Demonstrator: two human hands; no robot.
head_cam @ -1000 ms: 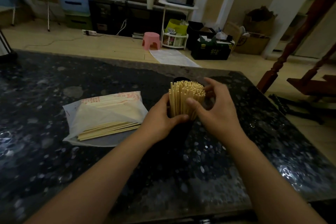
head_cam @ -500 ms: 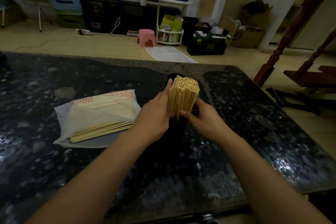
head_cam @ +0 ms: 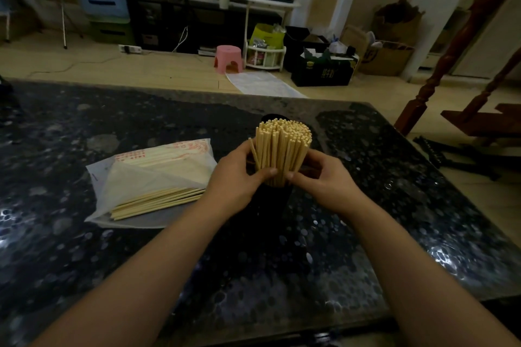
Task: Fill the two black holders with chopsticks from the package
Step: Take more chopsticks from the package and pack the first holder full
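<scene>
Both hands lowered around chopsticks (head_cam: 282, 149); package (head_cam: 152, 175) print unreadable.

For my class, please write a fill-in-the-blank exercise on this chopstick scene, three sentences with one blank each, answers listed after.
1. Both the left hand and the right hand hold a bundle of ____.
2. The bundle stands upright in a ____ holder.
3. The package lies to the ____ of the holder.

Answers: chopsticks; black; left
</scene>
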